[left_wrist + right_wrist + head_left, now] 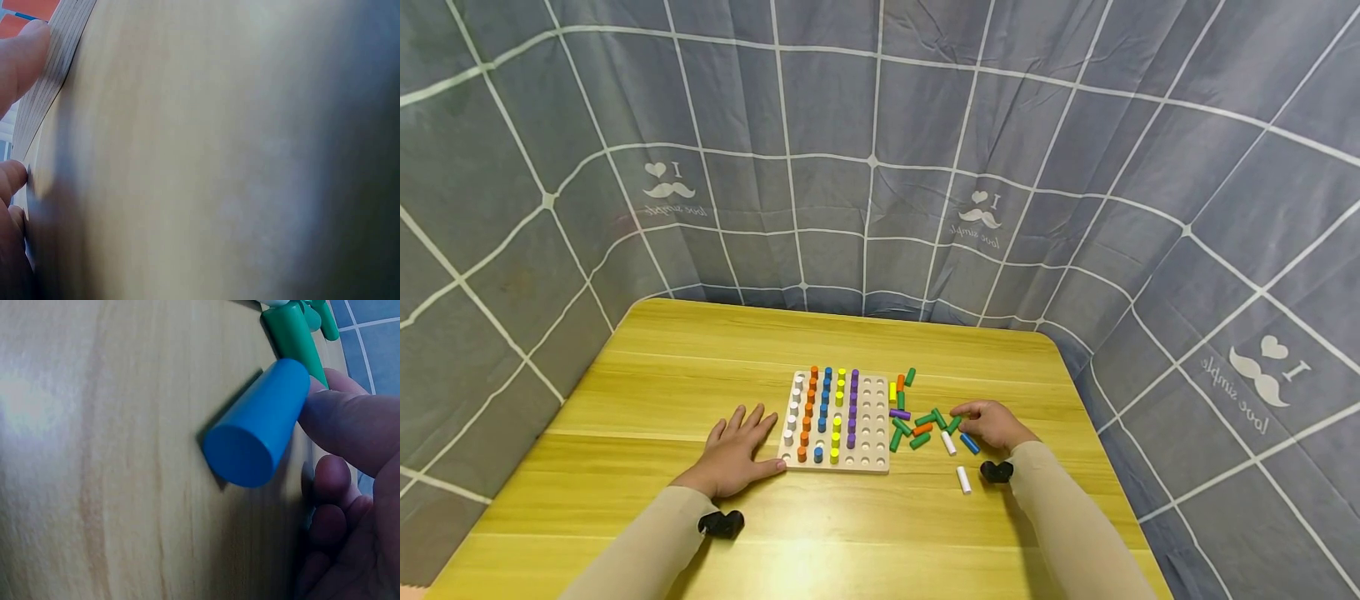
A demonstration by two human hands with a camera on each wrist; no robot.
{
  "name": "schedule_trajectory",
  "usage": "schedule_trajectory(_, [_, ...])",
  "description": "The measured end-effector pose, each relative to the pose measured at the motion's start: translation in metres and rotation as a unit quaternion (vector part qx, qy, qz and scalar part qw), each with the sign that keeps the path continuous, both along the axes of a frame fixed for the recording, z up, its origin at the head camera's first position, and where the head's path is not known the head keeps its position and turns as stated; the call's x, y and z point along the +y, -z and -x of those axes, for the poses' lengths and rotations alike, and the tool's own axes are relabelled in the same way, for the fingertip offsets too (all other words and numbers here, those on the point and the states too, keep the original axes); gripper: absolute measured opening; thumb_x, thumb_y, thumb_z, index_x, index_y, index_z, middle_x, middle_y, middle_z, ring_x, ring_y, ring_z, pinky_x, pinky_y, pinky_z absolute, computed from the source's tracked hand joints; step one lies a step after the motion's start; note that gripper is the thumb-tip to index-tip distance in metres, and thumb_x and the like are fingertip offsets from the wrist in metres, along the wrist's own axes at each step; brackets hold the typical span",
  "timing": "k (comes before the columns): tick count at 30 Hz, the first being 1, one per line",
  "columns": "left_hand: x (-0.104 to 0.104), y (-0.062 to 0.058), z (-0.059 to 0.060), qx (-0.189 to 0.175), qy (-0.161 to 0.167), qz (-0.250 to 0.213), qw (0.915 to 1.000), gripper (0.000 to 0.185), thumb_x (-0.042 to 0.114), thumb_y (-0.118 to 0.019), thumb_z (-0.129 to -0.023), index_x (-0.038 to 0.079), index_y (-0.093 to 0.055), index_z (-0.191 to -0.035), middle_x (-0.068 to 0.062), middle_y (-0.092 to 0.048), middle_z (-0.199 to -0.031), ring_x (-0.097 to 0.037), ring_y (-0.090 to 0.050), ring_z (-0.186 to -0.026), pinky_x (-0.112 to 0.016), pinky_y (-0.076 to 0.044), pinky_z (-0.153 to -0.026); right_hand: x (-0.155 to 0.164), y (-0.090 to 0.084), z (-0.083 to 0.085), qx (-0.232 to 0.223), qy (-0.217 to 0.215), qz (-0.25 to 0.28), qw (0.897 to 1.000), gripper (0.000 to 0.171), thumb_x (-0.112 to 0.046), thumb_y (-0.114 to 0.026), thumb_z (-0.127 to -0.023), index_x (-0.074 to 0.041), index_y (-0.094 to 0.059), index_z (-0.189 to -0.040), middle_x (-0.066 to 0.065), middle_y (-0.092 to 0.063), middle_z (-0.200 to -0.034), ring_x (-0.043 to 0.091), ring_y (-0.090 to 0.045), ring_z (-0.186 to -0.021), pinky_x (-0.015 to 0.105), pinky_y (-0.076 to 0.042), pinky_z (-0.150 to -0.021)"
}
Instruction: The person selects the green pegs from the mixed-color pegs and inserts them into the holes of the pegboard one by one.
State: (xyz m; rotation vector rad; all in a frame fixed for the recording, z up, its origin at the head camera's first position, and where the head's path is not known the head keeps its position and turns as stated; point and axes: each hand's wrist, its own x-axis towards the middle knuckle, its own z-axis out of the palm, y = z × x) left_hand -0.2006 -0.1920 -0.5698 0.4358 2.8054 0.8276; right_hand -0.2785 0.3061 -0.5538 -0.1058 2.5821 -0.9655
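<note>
A wooden pegboard (871, 467) lies on the table, with columns of white, orange, blue, yellow and purple pegs standing in it. Open holes show on its right side. My left hand (734, 454) rests spread and palm down left of the board, thumb at the board's near left corner. Over on the right, my right hand (992, 425) pinches the end of a green peg (294, 337) between thumb and index finger. A blue peg (256, 425) lies close by the right thumb, on the tabletop.
Several loose green pegs (919, 441), plus orange, yellow and purple (900, 414) ones, lie scattered right of the board. Two white pegs (964, 480) lie nearer me. A grey checked curtain (880, 200) surrounds the wooden table (715, 350).
</note>
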Motion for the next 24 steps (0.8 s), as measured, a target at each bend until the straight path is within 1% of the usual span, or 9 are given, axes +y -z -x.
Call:
schedule_trajectory(3, [-0.0005,0.0028,0.0,0.004,0.0,-0.002,1.0,0.096,0.065,-0.068,-0.093,0.01,-0.036,-0.165,-0.026,-0.02,-0.173,-0.057,-0.006,-0.159,-0.074,-0.001,-0.123,-0.0006,-0.0008,-0.0006,-0.001,0.006,0.0,1.0,0.027,-0.015,-0.07,-0.101,-0.015,-0.077,-0.127,0.006,-0.07,-0.107,0.018,-0.059,-0.091,0.032,-0.051,-0.081])
schedule_trajectory(6, [-0.0007,0.0039,0.0003,0.004,0.001,-0.003,1.0,0.096,0.065,-0.068,-0.094,0.009,-0.036,-0.165,-0.027,-0.02,-0.173,-0.057,-0.006,-0.159,-0.074,-0.001,-0.122,-0.0002,-0.0017,-0.0015,0.002,0.005,-0.001,1.0,0.025,-0.014,-0.07,-0.101,-0.014,-0.077,-0.125,0.005,-0.069,-0.104,0.019,-0.058,-0.089,0.033,-0.05,-0.079])
schedule_trajectory(12, [-0.0002,0.0001,0.0002,-0.007,0.0,0.004,1.0,0.095,0.067,-0.066,-0.094,0.014,-0.035,-0.166,-0.024,-0.019,-0.174,-0.055,-0.004,-0.16,-0.073,0.0,-0.123,0.0001,-0.0033,-0.0024,0.0,0.002,0.007,1.0,0.022,-0.013,-0.07,-0.101,-0.012,-0.077,-0.122,0.005,-0.065,-0.093,0.019,-0.052,-0.08,0.032,-0.045,-0.073])
schedule_trajectory(17, [-0.0005,-0.0022,0.001,-0.01,0.002,0.008,0.9999,0.091,0.067,-0.066,-0.095,0.019,-0.036,-0.166,-0.024,-0.017,-0.175,-0.055,-0.003,-0.16,-0.074,0.0,-0.123,0.0011,-0.0019,-0.0015,0.01,-0.004,0.006,1.0,0.02,-0.012,-0.07,-0.101,-0.01,-0.076,-0.12,0.004,-0.06,-0.084,0.018,-0.048,-0.074,0.031,-0.042,-0.068])
schedule_trajectory(21, [0.0002,-0.0038,0.0008,-0.01,0.005,0.006,0.9999,0.089,0.066,-0.066,-0.095,0.022,-0.037,-0.166,-0.025,-0.016,-0.175,-0.055,-0.003,-0.16,-0.074,0.0,-0.123,0.002,0.0011,-0.0007,0.019,-0.006,0.007,1.0,0.017,-0.011,-0.07,-0.101,-0.01,-0.076,-0.117,0.003,-0.059,-0.083,0.018,-0.048,-0.073,0.03,-0.041,-0.068])
schedule_trajectory(24, [0.0,-0.0026,0.0008,-0.006,0.008,-0.004,0.9999,0.087,0.066,-0.066,-0.095,0.023,-0.038,-0.165,-0.027,-0.016,-0.174,-0.057,-0.003,-0.159,-0.075,0.001,-0.122,0.0032,0.003,0.0,0.018,-0.002,0.011,1.0,0.015,-0.011,-0.07,-0.101,-0.01,-0.076,-0.115,0.003,-0.06,-0.083,0.018,-0.049,-0.073,0.03,-0.041,-0.068])
